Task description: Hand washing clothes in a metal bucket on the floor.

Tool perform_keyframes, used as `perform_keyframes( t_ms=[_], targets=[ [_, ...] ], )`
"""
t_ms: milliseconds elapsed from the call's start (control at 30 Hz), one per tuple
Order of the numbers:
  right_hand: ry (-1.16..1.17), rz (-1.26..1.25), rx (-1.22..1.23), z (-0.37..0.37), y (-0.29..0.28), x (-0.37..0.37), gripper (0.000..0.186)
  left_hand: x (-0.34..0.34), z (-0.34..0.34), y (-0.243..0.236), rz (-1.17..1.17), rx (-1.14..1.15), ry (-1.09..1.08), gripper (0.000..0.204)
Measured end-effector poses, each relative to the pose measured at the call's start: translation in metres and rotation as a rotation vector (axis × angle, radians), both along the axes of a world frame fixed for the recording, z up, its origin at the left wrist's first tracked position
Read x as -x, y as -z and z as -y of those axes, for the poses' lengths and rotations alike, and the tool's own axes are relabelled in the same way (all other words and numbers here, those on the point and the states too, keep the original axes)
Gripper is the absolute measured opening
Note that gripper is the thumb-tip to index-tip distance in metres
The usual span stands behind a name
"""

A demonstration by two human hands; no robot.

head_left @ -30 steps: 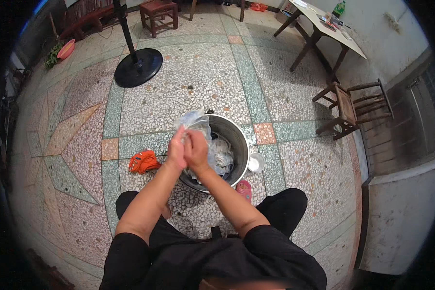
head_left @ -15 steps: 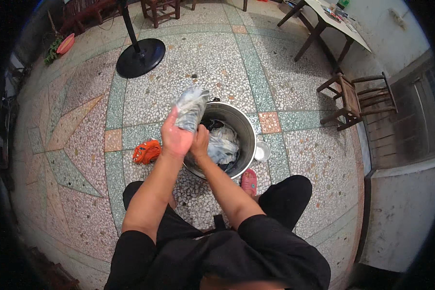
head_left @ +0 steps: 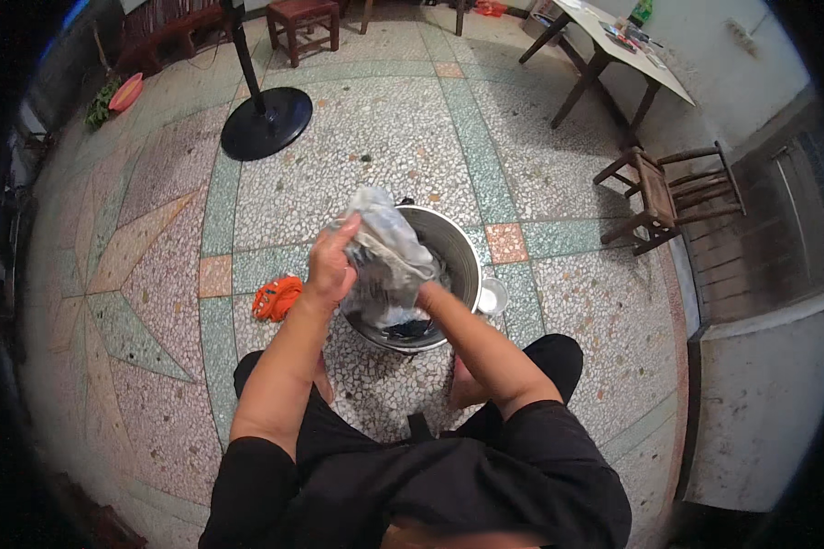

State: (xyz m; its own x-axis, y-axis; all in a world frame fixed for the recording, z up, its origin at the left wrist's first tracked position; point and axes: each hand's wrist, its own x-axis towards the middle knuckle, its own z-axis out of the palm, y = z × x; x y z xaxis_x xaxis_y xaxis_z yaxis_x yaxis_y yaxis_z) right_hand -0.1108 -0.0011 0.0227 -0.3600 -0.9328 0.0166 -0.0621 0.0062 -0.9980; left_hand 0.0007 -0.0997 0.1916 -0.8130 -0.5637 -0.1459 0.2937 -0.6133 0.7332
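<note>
A wet, pale grey-blue cloth (head_left: 389, 242) hangs spread between my hands over a round metal pot (head_left: 462, 229). My left hand (head_left: 331, 265) is closed on the cloth's left edge, thumb on top. At the cloth's lower right, my right hand (head_left: 427, 291) grips it from beneath, fingers mostly hidden by the folds and slightly blurred. More wet fabric, pale and dark, lies inside the pot, largely covered by the raised cloth.
An orange bundle of fabric (head_left: 278, 298) lies left of the pot. A small pale bowl (head_left: 492, 296) stands close to its right side. Farther off are a black round stand base (head_left: 267, 123), a wooden chair (head_left: 657, 192), a table (head_left: 618, 46) and a red-brown stool (head_left: 302, 23).
The cloth, bunched in my left hand before, is now opened out between both hands. My right hand has moved right, away from the left, and the cloth covers more of the pot.
</note>
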Motion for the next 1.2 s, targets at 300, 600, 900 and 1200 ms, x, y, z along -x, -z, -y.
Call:
perform_keyframes(
  t_ms=[300, 600, 900, 1200],
  targets=[
    [0.359, 0.241, 0.049, -0.025, -0.116, 0.035, 0.016, -0.012, 0.002, 0.003, -0.107, -0.107, 0.076, 0.030],
    [0.302, -0.501, 0.190, -0.018, -0.155, 0.029, 0.026, 0.027, -0.014, 0.006, -0.039, -0.034, 0.227, 0.046],
    [0.210, 0.539, 0.059, -0.027, -0.122, 0.050, 0.034, 0.042, -0.004, 0.027, -0.143, -0.255, -0.060, 0.032],
    [0.318, -0.476, 0.077, 0.006, -0.149, -0.011, 0.016, 0.050, 0.021, 0.084, -0.450, -0.646, 0.762, 0.030]
  ],
)
